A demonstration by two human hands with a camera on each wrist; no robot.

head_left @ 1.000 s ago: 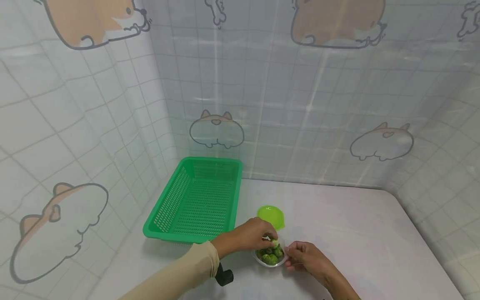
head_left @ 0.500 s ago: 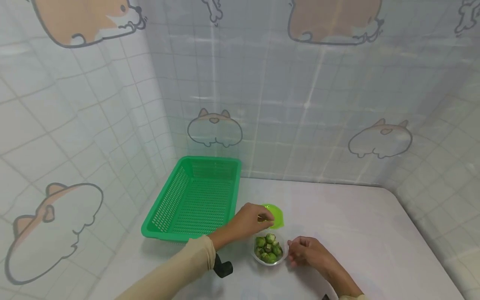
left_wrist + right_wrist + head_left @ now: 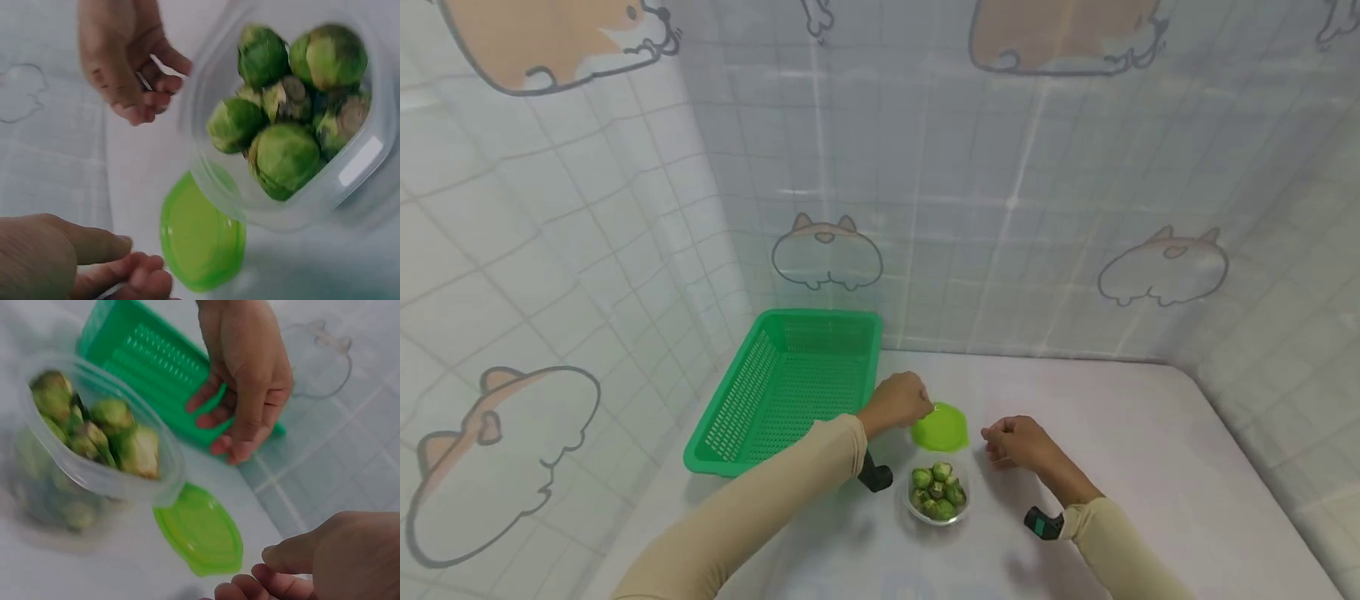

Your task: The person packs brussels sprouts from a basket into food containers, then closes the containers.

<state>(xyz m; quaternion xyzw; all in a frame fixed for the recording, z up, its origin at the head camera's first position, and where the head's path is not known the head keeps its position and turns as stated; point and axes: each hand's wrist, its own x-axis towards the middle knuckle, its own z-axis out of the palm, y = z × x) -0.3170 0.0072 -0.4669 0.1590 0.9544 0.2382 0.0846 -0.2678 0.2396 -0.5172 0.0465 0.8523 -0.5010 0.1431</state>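
A clear plastic container (image 3: 938, 520) holds several Brussels sprouts (image 3: 284, 156), heaped inside it. Just beyond it on the table lies its bright green lid (image 3: 942, 428), flat and apart from it. My left hand (image 3: 897, 402) hovers at the lid's left edge, fingers loosely bent and holding nothing; the left wrist view shows the fingertips (image 3: 153, 275) close beside the lid. On the lid's other side is my right hand (image 3: 1019, 442), also with nothing in it, its fingers relaxed toward the lid. In the right wrist view both hands face each other across the lid.
A green perforated basket (image 3: 874, 367) stands at the left, with my left forearm passing near its front corner. Behind the white table (image 3: 1075, 400) hangs a tiled-pattern curtain (image 3: 985, 208) with cartoon dogs. Black cameras (image 3: 1043, 523) are strapped to both wrists.
My left hand let go of a Brussels sprout in the container, then moved forward to the lid's left edge. The right hand left the container's side and moved forward beside the lid.
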